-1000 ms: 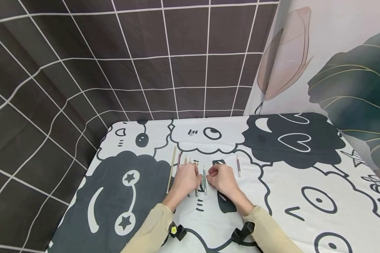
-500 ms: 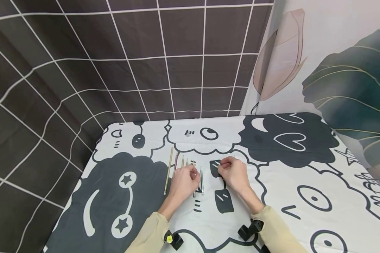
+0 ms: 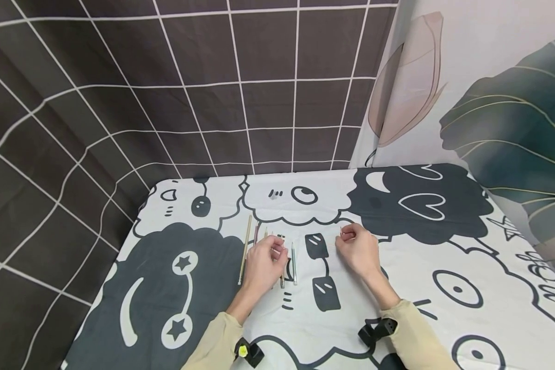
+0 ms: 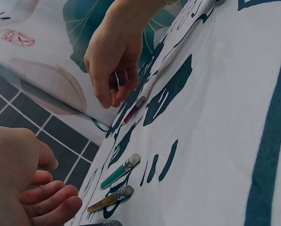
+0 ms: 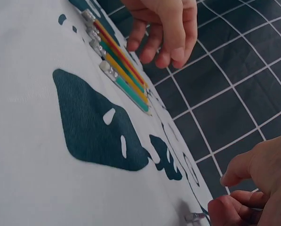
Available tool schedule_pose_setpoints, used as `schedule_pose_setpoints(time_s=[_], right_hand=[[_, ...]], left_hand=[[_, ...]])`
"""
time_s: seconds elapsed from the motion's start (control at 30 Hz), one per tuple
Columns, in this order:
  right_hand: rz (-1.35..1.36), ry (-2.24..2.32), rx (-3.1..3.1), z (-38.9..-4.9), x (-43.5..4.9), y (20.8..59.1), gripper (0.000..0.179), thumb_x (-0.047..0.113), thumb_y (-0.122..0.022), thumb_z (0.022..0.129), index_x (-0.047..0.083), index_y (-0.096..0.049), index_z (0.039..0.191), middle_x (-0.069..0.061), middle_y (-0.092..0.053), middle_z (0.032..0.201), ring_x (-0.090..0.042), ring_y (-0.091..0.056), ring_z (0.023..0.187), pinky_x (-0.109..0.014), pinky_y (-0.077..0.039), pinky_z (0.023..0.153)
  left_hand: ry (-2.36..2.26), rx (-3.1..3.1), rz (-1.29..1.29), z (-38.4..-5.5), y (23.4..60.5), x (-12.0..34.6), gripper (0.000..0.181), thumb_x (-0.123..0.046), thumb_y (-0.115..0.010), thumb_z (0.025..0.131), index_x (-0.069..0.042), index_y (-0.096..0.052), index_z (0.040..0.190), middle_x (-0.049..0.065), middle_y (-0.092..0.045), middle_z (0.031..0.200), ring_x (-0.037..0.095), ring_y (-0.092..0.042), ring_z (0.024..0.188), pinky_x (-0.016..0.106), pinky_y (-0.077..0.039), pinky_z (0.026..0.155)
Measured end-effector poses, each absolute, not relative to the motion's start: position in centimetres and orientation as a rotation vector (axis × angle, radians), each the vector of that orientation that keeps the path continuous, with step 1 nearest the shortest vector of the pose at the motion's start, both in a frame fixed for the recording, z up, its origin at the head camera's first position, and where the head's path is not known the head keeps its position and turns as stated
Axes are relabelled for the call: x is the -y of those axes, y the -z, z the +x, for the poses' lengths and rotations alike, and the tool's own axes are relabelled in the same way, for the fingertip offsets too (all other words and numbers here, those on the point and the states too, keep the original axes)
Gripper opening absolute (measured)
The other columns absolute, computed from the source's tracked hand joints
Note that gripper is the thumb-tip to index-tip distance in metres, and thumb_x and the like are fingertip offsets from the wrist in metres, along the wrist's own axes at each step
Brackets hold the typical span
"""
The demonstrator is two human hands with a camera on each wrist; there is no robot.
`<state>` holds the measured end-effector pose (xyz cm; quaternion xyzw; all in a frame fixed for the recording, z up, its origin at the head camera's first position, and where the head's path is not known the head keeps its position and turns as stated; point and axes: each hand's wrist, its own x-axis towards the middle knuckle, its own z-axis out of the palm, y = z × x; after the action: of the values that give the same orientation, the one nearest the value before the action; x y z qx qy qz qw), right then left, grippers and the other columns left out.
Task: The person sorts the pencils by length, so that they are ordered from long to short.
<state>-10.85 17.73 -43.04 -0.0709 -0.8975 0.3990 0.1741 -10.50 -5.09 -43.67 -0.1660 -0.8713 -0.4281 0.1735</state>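
Several pencils lie roughly side by side on the patterned cloth: a long yellow pencil (image 3: 245,252) at the left, a red pencil (image 3: 256,232), others partly under my left hand, and a green pencil (image 3: 294,264) at the right. My left hand (image 3: 262,262) hovers over this row with loosely bent fingers, holding nothing. Farther right, a single short red pencil (image 4: 133,111) with a metal end rests apart on the cloth. Just above it is my right hand (image 3: 359,252), fingers loosely bent; the head view mostly hides this pencil behind the hand.
A white cloth with dark cartoon prints (image 3: 326,293) covers the table. Behind it hangs a dark grid curtain (image 3: 273,103), and a leaf-print curtain (image 3: 527,128) is at the right. Black wrist cameras (image 3: 376,331) sit on both sleeves.
My right hand has moved right, from beside the green pencil to the lone red pencil. My left hand has shifted slightly left and stays above the row.
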Motion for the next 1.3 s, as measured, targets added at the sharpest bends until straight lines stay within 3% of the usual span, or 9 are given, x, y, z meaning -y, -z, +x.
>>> schedule_pose_setpoints(time_s=[0.3,1.3], right_hand=[[-0.201,-1.109,2.541,-11.1,-19.1,43.8,0.017,0.004,-0.072,0.079,-0.007,-0.068,0.092,-0.012,-0.067,0.073,-0.03,-0.065,0.067,-0.041,-0.046,0.066],[-0.244,-0.995,2.761,-11.7,-18.8,43.9,0.023,0.005,-0.07,0.078,-0.007,-0.065,0.096,-0.01,-0.064,0.074,-0.032,-0.062,0.071,-0.049,-0.048,0.067]], left_hand=[[1.226,2.47,-0.48,-10.5,43.6,5.4,0.012,-0.001,-0.074,0.08,-0.003,-0.069,0.09,0.002,-0.069,0.08,0.011,-0.067,0.064,0.03,-0.052,0.062],[1.249,2.543,-0.326,-10.2,43.3,7.1,0.016,-0.004,-0.075,0.083,-0.002,-0.072,0.099,0.001,-0.068,0.081,0.011,-0.065,0.067,0.03,-0.051,0.061]])
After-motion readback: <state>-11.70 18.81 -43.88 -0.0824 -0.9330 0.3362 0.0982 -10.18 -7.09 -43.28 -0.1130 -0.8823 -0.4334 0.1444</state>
